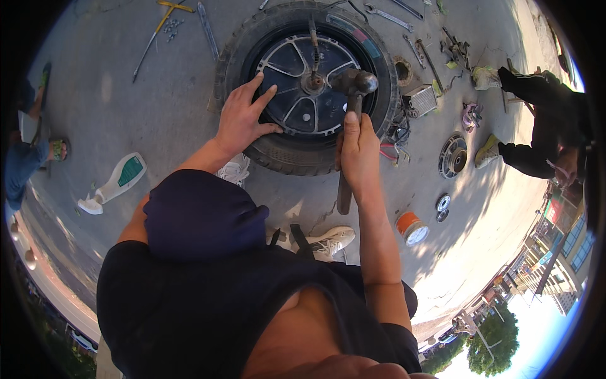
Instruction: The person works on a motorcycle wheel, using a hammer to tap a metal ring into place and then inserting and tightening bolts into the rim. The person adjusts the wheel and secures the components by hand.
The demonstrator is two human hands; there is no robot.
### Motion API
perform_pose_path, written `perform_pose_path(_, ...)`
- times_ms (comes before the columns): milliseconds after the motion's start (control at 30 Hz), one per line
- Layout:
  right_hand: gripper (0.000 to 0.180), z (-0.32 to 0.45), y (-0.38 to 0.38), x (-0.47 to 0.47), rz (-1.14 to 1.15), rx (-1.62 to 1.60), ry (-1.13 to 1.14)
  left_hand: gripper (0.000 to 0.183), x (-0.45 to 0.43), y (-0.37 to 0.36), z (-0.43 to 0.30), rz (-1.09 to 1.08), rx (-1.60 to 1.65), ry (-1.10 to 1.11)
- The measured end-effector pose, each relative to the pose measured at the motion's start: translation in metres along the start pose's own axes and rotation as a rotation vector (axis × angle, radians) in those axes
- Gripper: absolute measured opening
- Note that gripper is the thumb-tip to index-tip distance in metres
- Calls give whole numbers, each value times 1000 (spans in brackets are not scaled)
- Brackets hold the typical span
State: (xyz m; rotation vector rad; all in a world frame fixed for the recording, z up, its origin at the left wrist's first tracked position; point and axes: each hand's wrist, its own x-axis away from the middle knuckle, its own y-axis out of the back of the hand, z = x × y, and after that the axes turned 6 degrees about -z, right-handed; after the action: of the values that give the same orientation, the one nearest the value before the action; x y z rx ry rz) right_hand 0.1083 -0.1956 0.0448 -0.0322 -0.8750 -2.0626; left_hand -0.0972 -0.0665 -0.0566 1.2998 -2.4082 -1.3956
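Observation:
A wheel with a black rubber tyre (303,160) lies flat on the ground before me. Its dark hub cover (279,78) has pale metal ribs and an axle (316,84) standing at the centre. My left hand (239,116) rests with fingers spread on the near left edge of the cover and rim. In my right hand (360,151) is a ball-peen hammer (350,84), gripped by its wooden handle. The hammer head is just right of the axle; whether it touches the cover cannot be told. A sheathed cable (313,38) runs from the axle towards the far side.
A yellow T-handled driver (163,23), screws (172,29) and a metal bar (208,31) lie far left. Spanners (390,18), a finned metal box (422,99), a round hub cover (453,156), bearings (443,203) and a tin (409,227) lie right. A spray bottle (124,173) lies left. People are at both sides.

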Motion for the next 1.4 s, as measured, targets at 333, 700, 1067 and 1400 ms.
perform_pose_path(333, 40, 15, -28, 27, 159, 80, 171, 89, 3, 2, -2, 7, 5, 10)
perform_pose_path(700, 37, 9, -27, 20, 164, 127, 211, 88, 4, 1, -3, 9, -16, 32)
perform_pose_path(1067, 44, -20, -27, 38, 50, -30, 8, 92, 5, 0, -2, -16, 11, 9)
perform_pose_path(1400, 44, -1, -34, 37, 40, 52, 64, 91, 6, -1, 1, -10, 1, 16)
